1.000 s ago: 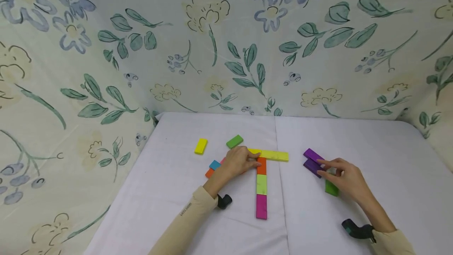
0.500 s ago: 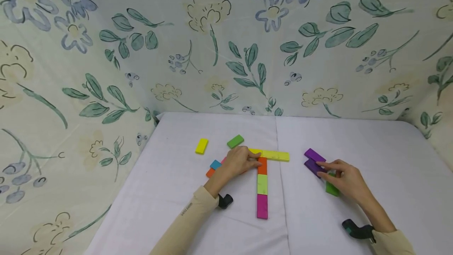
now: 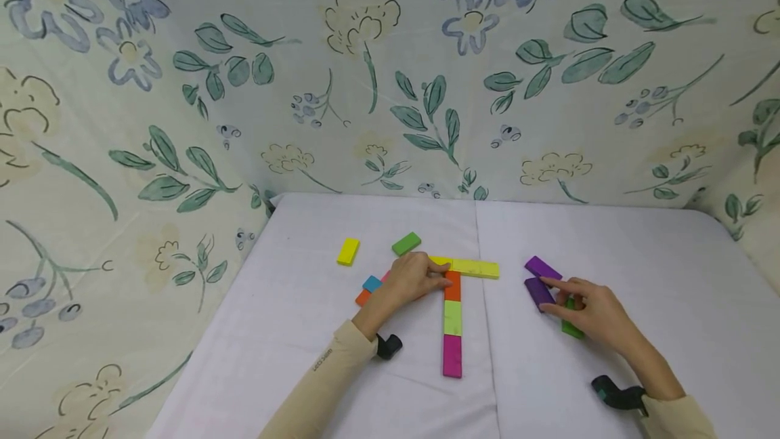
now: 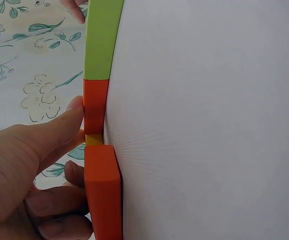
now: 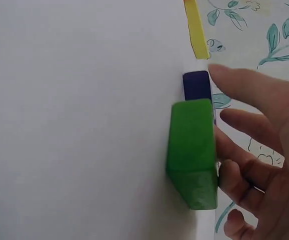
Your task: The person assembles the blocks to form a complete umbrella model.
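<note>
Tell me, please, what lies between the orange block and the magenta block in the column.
In the head view, a lime block lies between the orange block and magenta block.

Left arm (image 3: 327, 372): slants in from the tabletop's (image 3: 536, 371) near side toward its far edge.
Left hand (image 3: 414, 275): back uppermost, thumb and index extended, other fingers bent.
Right arm (image 3: 651, 363): angles inward from the near right.
Right hand (image 3: 594, 303): thumb and index pinching, remaining fingers loosely curled.
</note>
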`<act>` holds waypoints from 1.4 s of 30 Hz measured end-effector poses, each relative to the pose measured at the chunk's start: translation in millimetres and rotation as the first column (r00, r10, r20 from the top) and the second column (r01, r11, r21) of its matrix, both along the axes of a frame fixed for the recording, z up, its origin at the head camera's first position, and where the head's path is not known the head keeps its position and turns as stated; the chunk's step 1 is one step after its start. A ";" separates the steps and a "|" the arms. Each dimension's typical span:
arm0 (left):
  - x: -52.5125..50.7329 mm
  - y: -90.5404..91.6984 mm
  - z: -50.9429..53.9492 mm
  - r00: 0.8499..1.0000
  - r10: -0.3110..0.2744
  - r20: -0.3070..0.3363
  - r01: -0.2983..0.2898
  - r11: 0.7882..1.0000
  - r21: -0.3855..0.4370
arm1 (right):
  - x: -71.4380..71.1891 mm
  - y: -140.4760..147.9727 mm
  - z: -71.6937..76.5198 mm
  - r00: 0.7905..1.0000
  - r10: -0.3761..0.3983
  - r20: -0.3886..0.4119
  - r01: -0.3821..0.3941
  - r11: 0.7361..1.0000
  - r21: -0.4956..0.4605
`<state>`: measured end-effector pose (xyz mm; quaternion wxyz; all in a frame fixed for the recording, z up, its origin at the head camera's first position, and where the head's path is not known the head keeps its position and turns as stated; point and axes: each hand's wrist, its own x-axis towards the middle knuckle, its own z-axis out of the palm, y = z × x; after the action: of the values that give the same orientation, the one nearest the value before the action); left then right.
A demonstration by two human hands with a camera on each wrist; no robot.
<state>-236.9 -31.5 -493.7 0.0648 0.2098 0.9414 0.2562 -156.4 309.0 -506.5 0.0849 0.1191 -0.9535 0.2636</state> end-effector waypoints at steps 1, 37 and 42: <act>0.0 0.1 0.3 1.000 0.000 0.004 0.000 1.000 -0.001 | -0.9 1.3 1.0 1.000 0.031 0.000 -0.031 0.999 0.005; -0.9 0.2 -0.5 0.999 0.009 0.039 -0.009 1.000 0.013 | -14.3 3.8 8.7 0.984 0.083 0.158 -0.086 0.996 0.014; -1.3 0.3 -0.4 0.999 0.010 0.035 -0.010 1.000 0.011 | -12.9 7.5 6.9 0.983 0.103 0.150 -0.104 0.995 -0.006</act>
<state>-238.2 -31.2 -494.2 0.0789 0.2008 0.9396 0.2656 -169.3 316.5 -499.6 -0.0012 0.1483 -0.9499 0.2752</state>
